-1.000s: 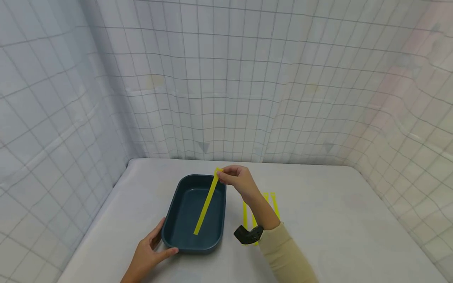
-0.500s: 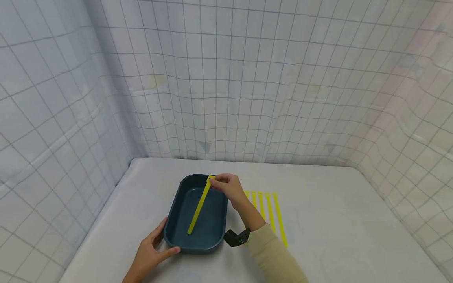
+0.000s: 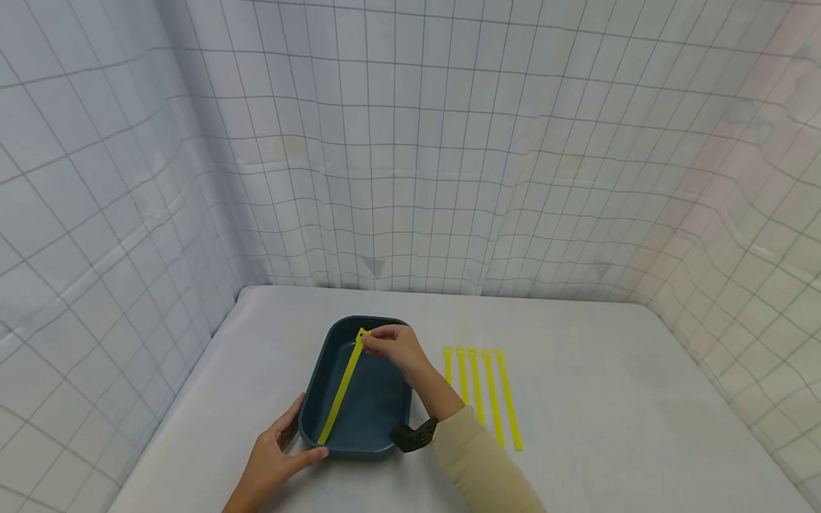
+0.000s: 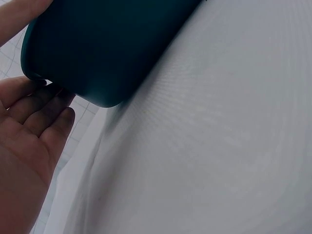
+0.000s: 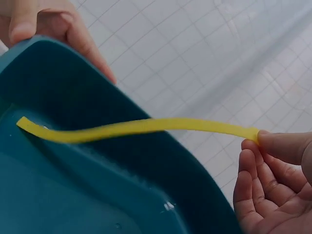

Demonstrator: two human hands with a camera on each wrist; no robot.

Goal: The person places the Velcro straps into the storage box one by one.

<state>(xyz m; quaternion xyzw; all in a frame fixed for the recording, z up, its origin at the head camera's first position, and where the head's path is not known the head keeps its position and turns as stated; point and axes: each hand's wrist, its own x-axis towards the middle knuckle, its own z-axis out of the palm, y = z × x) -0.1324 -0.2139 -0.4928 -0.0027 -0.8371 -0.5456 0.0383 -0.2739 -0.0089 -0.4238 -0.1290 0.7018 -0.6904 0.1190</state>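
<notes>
A dark teal rectangular tray (image 3: 383, 402) with rounded corners stands on the white table. At its near left corner my left hand (image 3: 268, 456) holds it, thumb on the near rim and fingers along the left side. Between thumb and fingertips my right hand (image 3: 399, 350) pinches a yellow cable tie (image 3: 342, 388) by its wider, slotted head. The strip slants down inside the tray, its free end at the near left corner. In the right wrist view the cable tie (image 5: 117, 129) bends softly, its tip low inside the tray (image 5: 73, 195).
Several more yellow cable ties (image 3: 492, 392) lie side by side right of the tray, partly behind my right forearm. A black device (image 3: 413, 434) sits on my right wrist. White gridded curtains (image 3: 442, 142) surround the white table (image 3: 590, 399) at the back and sides.
My right hand has moved left and towards me over the tray, lowering the cable tie's free end into the near left corner. The row of cable ties is less covered. My left hand keeps its hold.
</notes>
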